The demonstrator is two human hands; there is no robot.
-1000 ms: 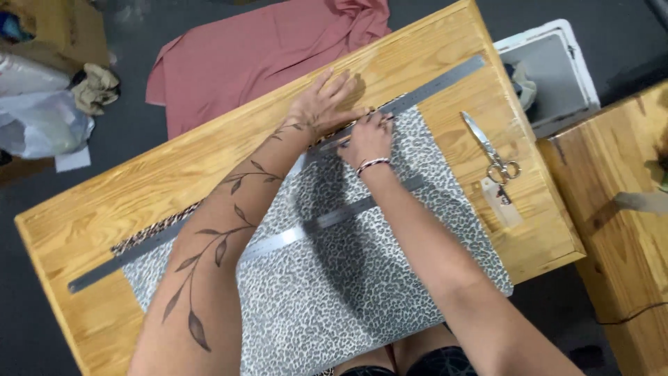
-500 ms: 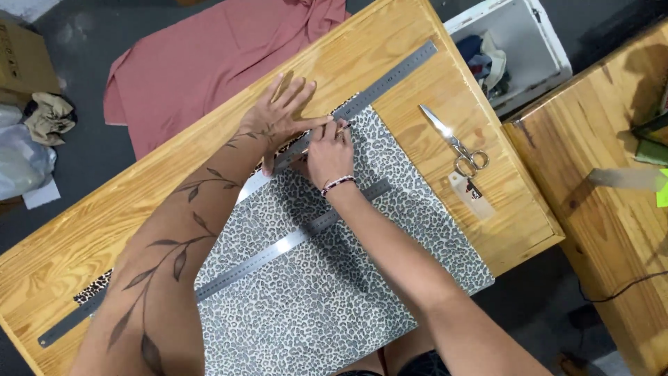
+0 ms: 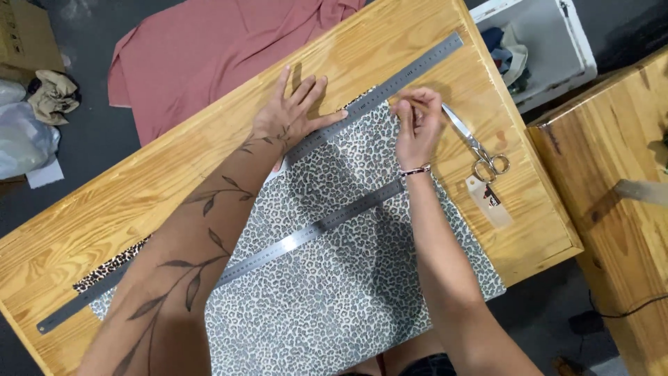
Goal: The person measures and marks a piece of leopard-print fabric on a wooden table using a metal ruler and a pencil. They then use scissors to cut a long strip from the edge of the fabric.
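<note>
A leopard-print fabric (image 3: 334, 292) lies flat on the wooden table (image 3: 139, 202). Two long steel rulers rest on it: the upper ruler (image 3: 410, 73) along the fabric's far edge, the lower ruler (image 3: 306, 233) across its middle. My left hand (image 3: 292, 111) lies flat with its fingers spread, pressing on the table and the upper ruler's left end. My right hand (image 3: 417, 125) is at the fabric's far right corner beside that ruler, fingertips pinched together. Whether they hold something small is hidden.
Scissors (image 3: 480, 150) and a small clear tag (image 3: 490, 202) lie on the table right of my right hand. A pink cloth (image 3: 209, 49) is on the floor beyond the table. A white crate (image 3: 550, 42) and a second wooden table (image 3: 612, 181) stand to the right.
My right hand has slid right along the upper ruler, away from my left hand, toward the fabric's corner. My left hand stays pressed on the ruler.
</note>
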